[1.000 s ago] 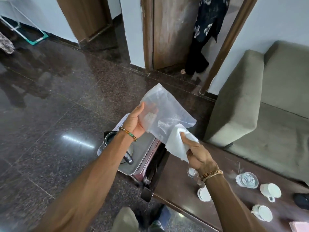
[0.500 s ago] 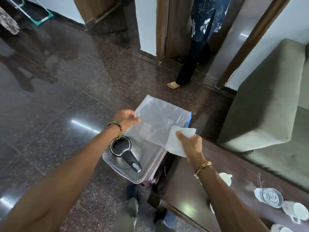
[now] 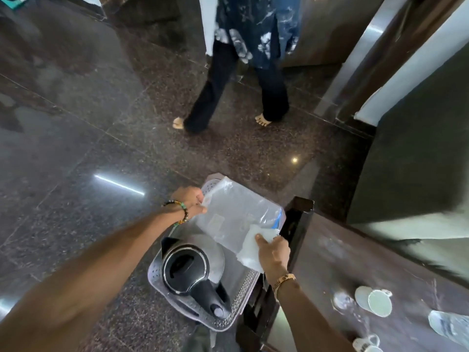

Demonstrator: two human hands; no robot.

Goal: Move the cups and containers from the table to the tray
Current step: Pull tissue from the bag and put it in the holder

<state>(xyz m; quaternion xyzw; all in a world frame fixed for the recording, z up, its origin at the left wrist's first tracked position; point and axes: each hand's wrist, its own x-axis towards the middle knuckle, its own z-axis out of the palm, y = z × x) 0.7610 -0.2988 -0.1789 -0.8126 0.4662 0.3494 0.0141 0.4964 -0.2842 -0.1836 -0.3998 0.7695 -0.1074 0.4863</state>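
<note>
Dark brown wooden table (image 3: 330, 262) takes up the near right, and that's where the task stuff sits. One white ceramic cup (image 3: 373, 302) has its handle pointing far-right, a second white cup (image 3: 366, 345) is cut off at the bottom edge, and a clear ribbed plastic container (image 3: 449, 326) sits at the right edge. A small clear glass (image 3: 342, 301) is just left of the first cup, pretty blurry. None of these are on the tray.

Just left of the table's end is the grey perforated plastic tray (image 3: 247, 284). A steel kettle with a black lid and handle (image 3: 193, 270) stands on its near half.

Right hand (image 3: 272, 252) is over the tray's right side, thumb pressed on top of a white paper tissue (image 3: 250, 250), pinching it along with the near corner of a clear plastic bag (image 3: 236, 212). The other fingers are underneath, can't tell how they lie. Left hand (image 3: 189, 201) has its fingers curled, pinching the bag's left edge. The bag is stretched between both hands over the tray's far half.

Farther out there's glossy speckled granite floor (image 3: 88, 148) and a grey-green sofa (image 3: 406, 174) on the right. A barefoot person in a dark blue floral top (image 3: 253, 29) stands at the far side.
</note>
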